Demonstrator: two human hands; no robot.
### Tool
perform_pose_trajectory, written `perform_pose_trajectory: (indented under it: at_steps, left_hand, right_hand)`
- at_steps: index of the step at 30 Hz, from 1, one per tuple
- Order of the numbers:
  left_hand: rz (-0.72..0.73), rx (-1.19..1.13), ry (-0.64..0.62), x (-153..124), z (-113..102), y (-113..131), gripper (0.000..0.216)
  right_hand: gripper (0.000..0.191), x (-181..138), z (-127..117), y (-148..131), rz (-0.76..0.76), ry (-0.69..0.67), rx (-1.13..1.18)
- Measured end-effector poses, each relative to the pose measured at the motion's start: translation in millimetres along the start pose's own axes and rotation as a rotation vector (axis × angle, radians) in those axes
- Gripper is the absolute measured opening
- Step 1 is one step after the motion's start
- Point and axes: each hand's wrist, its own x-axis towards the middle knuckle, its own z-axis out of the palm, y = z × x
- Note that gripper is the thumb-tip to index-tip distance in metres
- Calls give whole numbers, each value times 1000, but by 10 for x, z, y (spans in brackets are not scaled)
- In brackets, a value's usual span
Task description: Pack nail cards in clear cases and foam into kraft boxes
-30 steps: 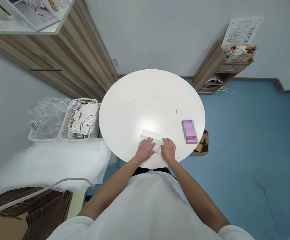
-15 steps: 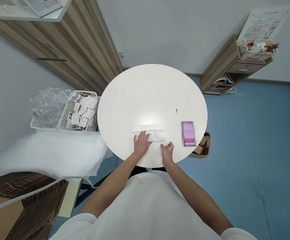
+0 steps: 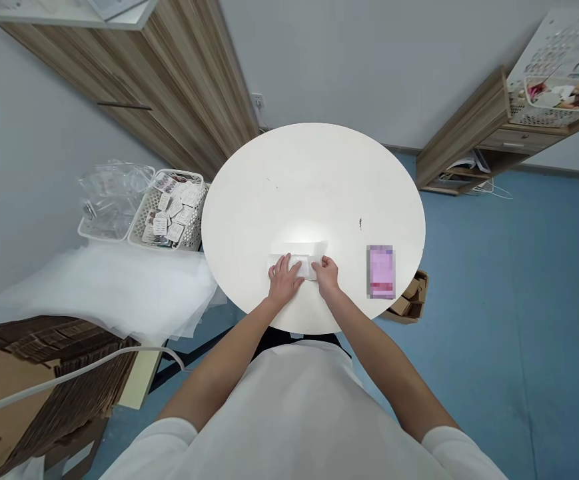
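Observation:
A thin white wrapping sheet, partly folded over, lies on the near part of the round white table. My left hand rests on its left portion, fingers spread and pressing it down. At the right end, my right hand pinches the sheet's edge between thumb and fingers. Between my hands, a small pale flat item shows faintly under or in the fold; its kind is not clear. Farther right on the table lies a pink-purple rectangular thing, blurred out by pixels.
Left of the table stand a white basket of printed cards and a basket of clear plastic bags. Nearer are a stack of translucent white sheets and flattened cardboard. A cardboard box sits below the table's right edge.
My right hand has moved up and left from the bare table to the sheet's right end and taken hold of it. My left hand stays on the sheet. The view has shifted slightly.

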Motion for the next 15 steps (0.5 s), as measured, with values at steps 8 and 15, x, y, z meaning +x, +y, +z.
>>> perform_pose_trajectory:
  at_steps: [8, 15]
  left_hand:
    - [-3, -47, 46, -63, -94, 4, 51]
    - [202, -56, -12, -143, -192, 9, 52]
  right_hand:
    - [33, 83, 127, -52, -72, -245, -364]
    - [38, 100, 94, -75, -293, -271, -766]
